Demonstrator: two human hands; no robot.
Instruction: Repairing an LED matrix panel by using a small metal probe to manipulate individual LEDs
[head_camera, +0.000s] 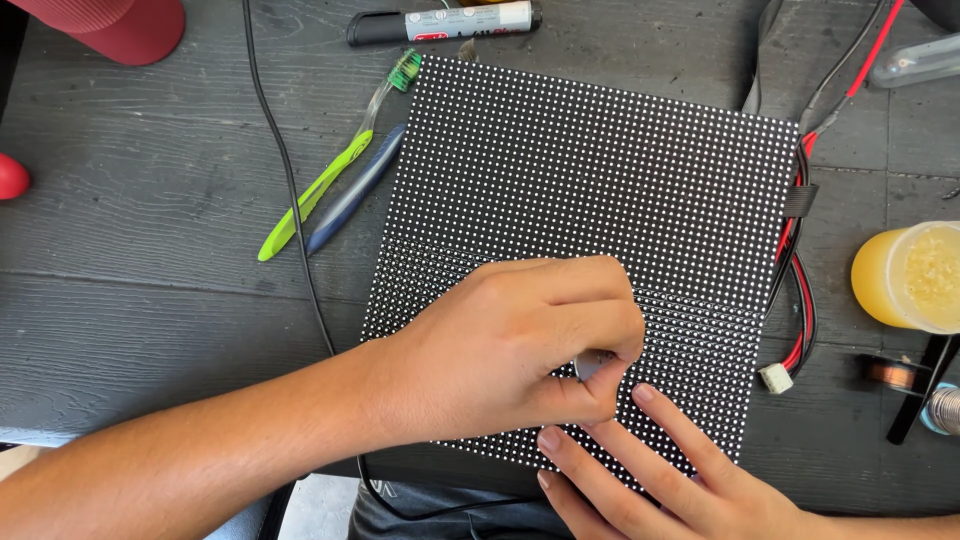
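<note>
Two hands meet on the dotted LED panel (590, 190): left hand (520, 350), grip pinched together on a small metal tool (592, 364); right hand (660, 470), fingers spread flat at five o'clock. Panel lies on the dark surface (130, 250), toothbrush (335, 160) at ten o'clock.

A dark grey wooden table (150, 230) with a coarse grain carries everything. A black square panel (600, 200) studded with white dots lies flat near its middle. Just left of the panel lie a green toothbrush (325, 180) and a dark blue pen (355, 190), side by side, crossed by a thin black cable (285, 160). A black-capped marker (445, 22) lies at the far edge. To the right stand a yellow tub (905, 277) and what may be a small copper wire spool (888, 373).
</note>
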